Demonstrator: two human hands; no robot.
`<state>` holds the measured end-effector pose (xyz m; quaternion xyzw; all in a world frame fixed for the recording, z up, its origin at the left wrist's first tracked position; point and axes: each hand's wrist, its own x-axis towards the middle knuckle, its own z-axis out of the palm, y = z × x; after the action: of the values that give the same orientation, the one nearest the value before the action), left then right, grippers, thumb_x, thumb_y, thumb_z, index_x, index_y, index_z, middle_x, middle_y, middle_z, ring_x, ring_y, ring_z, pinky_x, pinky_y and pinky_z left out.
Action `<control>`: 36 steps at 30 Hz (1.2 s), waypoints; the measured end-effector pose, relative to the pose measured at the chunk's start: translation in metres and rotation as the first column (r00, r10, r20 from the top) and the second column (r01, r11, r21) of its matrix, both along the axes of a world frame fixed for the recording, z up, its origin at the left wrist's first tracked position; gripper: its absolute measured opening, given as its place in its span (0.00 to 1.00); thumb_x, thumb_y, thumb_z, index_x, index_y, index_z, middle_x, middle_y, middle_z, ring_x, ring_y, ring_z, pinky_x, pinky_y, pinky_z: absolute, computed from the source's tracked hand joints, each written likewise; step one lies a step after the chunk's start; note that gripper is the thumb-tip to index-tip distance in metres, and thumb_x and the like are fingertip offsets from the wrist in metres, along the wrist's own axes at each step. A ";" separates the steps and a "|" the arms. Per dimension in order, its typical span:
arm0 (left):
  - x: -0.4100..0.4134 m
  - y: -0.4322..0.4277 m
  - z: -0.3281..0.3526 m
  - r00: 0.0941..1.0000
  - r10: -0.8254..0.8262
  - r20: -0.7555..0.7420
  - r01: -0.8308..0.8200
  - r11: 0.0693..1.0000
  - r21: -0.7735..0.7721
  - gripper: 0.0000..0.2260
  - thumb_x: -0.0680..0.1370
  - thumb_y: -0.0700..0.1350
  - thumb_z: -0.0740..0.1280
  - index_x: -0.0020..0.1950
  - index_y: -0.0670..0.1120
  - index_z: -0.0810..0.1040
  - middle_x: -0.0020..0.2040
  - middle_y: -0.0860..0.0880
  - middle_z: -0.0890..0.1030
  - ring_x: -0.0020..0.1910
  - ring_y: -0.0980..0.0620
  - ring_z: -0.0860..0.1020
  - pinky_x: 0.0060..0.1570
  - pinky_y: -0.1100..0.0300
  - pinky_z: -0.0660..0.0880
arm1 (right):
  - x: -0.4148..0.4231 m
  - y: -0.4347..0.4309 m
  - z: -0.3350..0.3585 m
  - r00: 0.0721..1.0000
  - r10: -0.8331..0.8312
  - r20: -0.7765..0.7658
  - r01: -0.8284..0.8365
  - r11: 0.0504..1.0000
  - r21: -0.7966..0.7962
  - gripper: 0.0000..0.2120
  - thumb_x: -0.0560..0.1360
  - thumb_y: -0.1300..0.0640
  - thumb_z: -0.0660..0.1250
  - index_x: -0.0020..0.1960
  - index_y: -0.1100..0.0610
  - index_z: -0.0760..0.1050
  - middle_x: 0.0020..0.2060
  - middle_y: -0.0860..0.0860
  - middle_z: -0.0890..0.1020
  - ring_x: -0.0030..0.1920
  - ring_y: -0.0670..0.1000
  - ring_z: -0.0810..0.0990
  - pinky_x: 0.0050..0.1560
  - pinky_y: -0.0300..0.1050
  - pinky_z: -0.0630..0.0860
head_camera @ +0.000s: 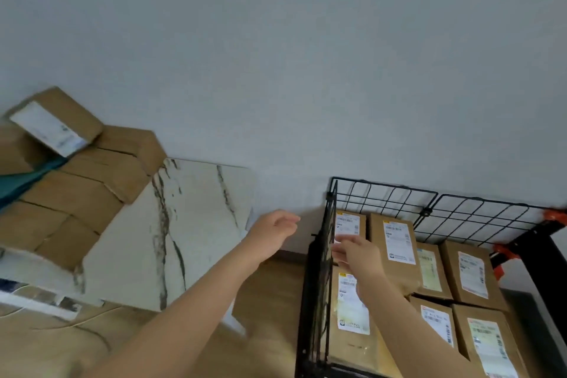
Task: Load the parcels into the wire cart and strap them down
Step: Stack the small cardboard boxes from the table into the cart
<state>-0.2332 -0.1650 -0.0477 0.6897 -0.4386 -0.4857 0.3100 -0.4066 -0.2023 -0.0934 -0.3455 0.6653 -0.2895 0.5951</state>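
Leftward lie the unloaded parcels (76,184), nearer the left hand (273,232) (loose, empty); right hand (357,252), fingers straight, inside the wire cart (425,211).

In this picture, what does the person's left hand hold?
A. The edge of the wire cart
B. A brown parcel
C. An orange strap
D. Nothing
D: the left hand is in the air with relaxed fingers, between the marble table and the wire cart, and it touches neither of them.
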 end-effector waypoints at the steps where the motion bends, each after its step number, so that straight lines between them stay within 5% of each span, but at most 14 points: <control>1: 0.017 0.010 0.007 0.999 0.034 -0.017 -0.034 0.999 -0.016 0.11 0.80 0.44 0.61 0.61 0.51 0.76 0.58 0.54 0.76 0.56 0.58 0.73 0.50 0.68 0.69 | 0.018 0.008 0.009 0.999 0.010 0.032 -0.010 1.000 -0.019 0.10 0.77 0.66 0.59 0.50 0.58 0.78 0.43 0.55 0.83 0.45 0.51 0.80 0.44 0.40 0.77; 7: 0.117 0.075 0.032 0.982 0.176 -0.070 -0.181 0.980 -0.083 0.07 0.79 0.44 0.63 0.53 0.53 0.78 0.57 0.51 0.78 0.58 0.54 0.76 0.59 0.59 0.70 | 0.125 0.057 0.040 0.987 0.111 0.120 -0.103 0.992 -0.071 0.08 0.77 0.67 0.60 0.50 0.60 0.78 0.42 0.56 0.83 0.46 0.53 0.80 0.46 0.41 0.77; 15: 0.226 0.151 0.041 0.961 0.267 -0.074 -0.276 0.945 -0.175 0.08 0.79 0.44 0.63 0.56 0.52 0.78 0.57 0.53 0.78 0.57 0.55 0.75 0.54 0.61 0.70 | 0.238 0.118 0.054 0.970 0.224 0.089 -0.213 0.970 -0.120 0.11 0.78 0.68 0.58 0.46 0.59 0.79 0.40 0.56 0.83 0.42 0.52 0.80 0.51 0.47 0.77; 23: 0.317 0.202 0.040 0.916 0.400 0.030 -0.378 0.886 -0.266 0.09 0.79 0.45 0.62 0.56 0.55 0.76 0.56 0.58 0.77 0.58 0.58 0.74 0.57 0.62 0.70 | 0.335 0.147 0.064 0.923 0.379 0.065 -0.362 0.913 -0.186 0.12 0.76 0.70 0.58 0.45 0.61 0.79 0.36 0.55 0.82 0.37 0.52 0.79 0.41 0.41 0.75; 36: 0.461 0.193 0.021 0.805 0.504 0.311 -0.416 0.855 -0.310 0.11 0.78 0.43 0.64 0.60 0.53 0.74 0.58 0.55 0.75 0.58 0.59 0.72 0.57 0.64 0.69 | 0.502 0.090 0.049 0.812 0.581 -0.058 -0.577 0.781 -0.239 0.08 0.72 0.66 0.65 0.43 0.55 0.81 0.35 0.52 0.82 0.40 0.50 0.78 0.43 0.42 0.74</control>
<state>0.2280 0.0283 -0.0271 0.8166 -0.3613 -0.1983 0.4042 0.0951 -0.1121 -0.0441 -0.6008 0.4804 -0.1762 0.6142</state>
